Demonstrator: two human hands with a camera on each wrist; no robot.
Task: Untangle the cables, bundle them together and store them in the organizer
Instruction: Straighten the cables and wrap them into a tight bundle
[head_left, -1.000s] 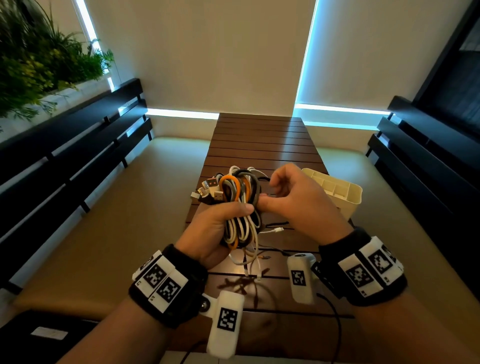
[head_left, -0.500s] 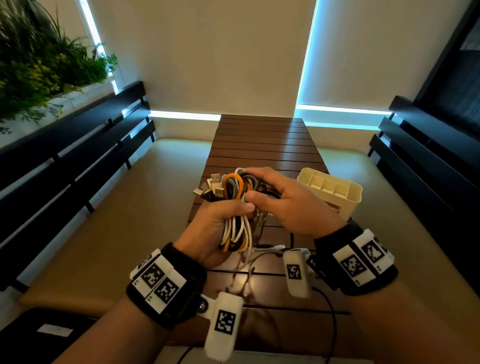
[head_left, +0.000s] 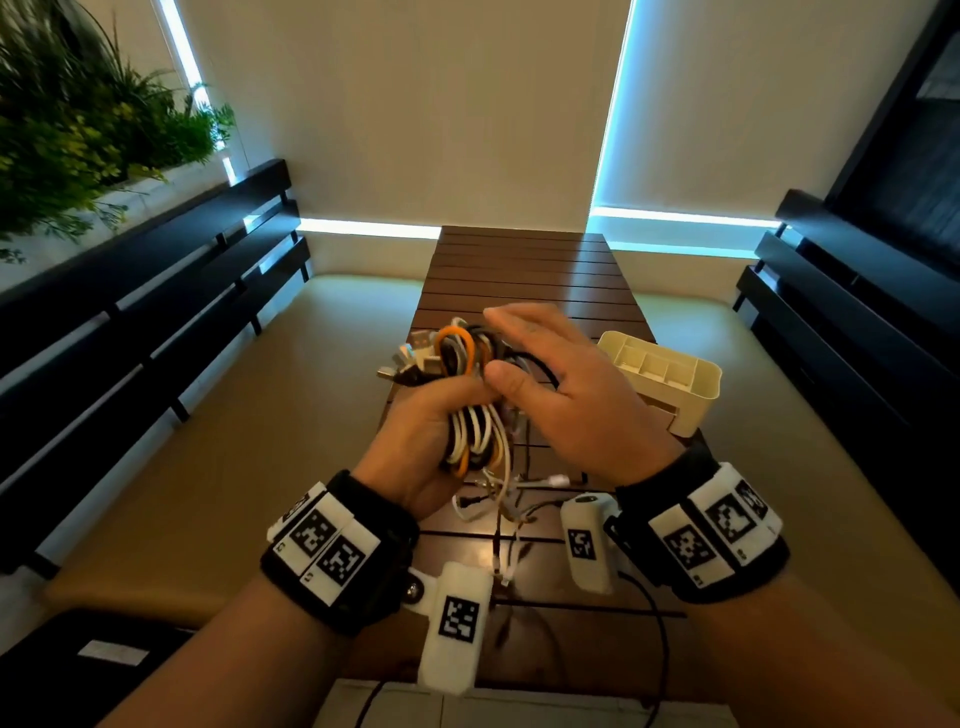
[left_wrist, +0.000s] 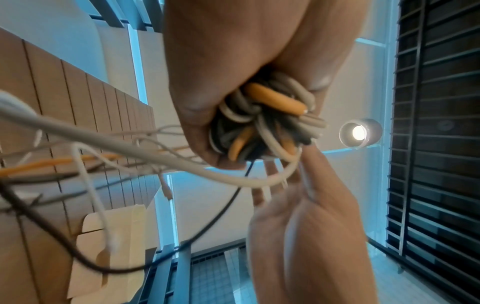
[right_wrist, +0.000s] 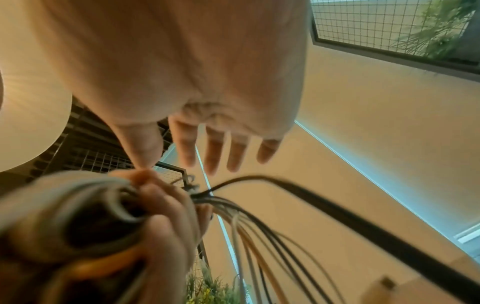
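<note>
Left hand (head_left: 415, 441) clenched round the cable bundle (head_left: 470, 400), white, orange, grey and black loops, held above the near half of the slatted table (head_left: 524, 270). Loose plug ends trail down onto the slats. Right hand (head_left: 566, 400) released, fingers spread, just right of the bundle. Cream organizer (head_left: 675, 379) stands on the table's right edge, beyond the right hand

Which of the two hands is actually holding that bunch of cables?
The left hand: its fingers curl round the cable bundle. The right hand is beside it with fingers spread straight, gripping nothing.
</note>
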